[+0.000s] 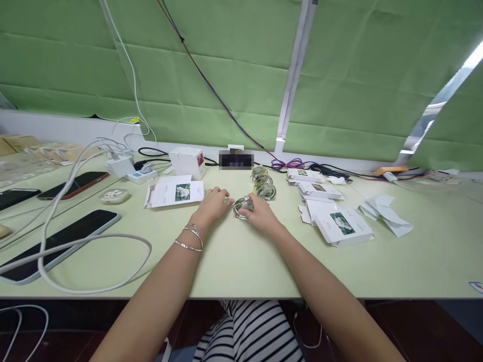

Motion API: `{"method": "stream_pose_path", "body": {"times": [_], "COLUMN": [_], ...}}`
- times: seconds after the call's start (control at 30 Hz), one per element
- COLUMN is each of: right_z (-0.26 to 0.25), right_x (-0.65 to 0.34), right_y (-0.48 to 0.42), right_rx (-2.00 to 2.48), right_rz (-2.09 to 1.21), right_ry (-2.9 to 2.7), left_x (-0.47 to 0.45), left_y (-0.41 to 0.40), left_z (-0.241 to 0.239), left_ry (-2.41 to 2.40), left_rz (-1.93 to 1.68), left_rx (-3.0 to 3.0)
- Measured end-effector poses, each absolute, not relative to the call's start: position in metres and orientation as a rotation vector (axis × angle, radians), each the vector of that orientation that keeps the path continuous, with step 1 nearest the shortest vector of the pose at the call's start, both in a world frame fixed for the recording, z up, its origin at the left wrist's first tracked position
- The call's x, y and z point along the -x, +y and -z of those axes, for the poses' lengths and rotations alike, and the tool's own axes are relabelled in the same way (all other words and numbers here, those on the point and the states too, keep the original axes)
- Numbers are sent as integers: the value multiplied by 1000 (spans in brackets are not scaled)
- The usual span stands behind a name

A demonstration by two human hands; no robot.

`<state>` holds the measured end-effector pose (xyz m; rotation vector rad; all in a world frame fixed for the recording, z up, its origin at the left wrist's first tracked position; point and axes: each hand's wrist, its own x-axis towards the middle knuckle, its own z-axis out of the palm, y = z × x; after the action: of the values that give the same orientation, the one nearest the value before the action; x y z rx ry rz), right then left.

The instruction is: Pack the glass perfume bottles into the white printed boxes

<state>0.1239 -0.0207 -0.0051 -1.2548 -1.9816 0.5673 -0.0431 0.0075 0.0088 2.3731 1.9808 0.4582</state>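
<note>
Striped black-and-white cloth [249,334] covers the lap below the smooth, pale table [241,274]. At the left, a dark-screened phone [71,232] lies flat under a looping white cable [145,239].

The right hand [260,213] is wrapped around a rounded, clear glass bottle [242,206], thumb on its near side, fingers over its top; what is inside cannot be made out. The left hand [215,203] rests just left of this bottle, apart from the right hand, its fingers loosely bent and on nothing visible.

Well to the right lies a white carton [343,229] with a flower picture, beside folded white paper [387,213]; its inside is hidden. Just beside the left hand is a flat white carton [162,195], also printed with a flower.

Beyond the held bottle, more glass bottles [265,187] stand close together, some tinged yellow. Farther left stands a boxy white carton [184,162]. Black cables [328,171] tangle along the back, before creased green fabric [226,60].
</note>
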Motion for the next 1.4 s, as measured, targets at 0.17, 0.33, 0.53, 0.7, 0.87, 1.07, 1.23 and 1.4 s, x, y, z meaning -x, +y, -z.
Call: {"method": "stream_pose_path", "body": {"times": [0.17, 0.33, 0.53, 0.7, 0.87, 1.07, 1.23, 1.4], "right_z": [5, 6, 7, 5, 3, 1, 0, -2], "right_x": [-124, -124, -124, -123, -121, -120, -120, -120], "right_y": [-20, -20, -19, -21, -23, -25, -25, -27], "right_rx": [1266, 1274, 1283, 1301, 1348, 1383, 1389, 1394], "right_rz": [-559, -548, -544, -533, -546, -526, -505, -503], "right_ry": [-2003, -2005, -2007, -2022, -2009, -2029, -2049, -2060], "left_x": [44, 44, 43, 42, 41, 41, 41, 45], "left_y": [0, 6, 18, 24, 25, 26, 24, 22], "left_z": [-19, -17, -7, 2, 6, 8, 4, -4], "left_ry": [2081, 1978, 1803, 1737, 1742, 1754, 1735, 1754], "left_rz": [-305, -658, -1055, -1120, -1075, -971, -1026, -1251], "left_rx": [-2200, -2219, -2115, -2089, -2159, -2222, -2214, -2135]}}
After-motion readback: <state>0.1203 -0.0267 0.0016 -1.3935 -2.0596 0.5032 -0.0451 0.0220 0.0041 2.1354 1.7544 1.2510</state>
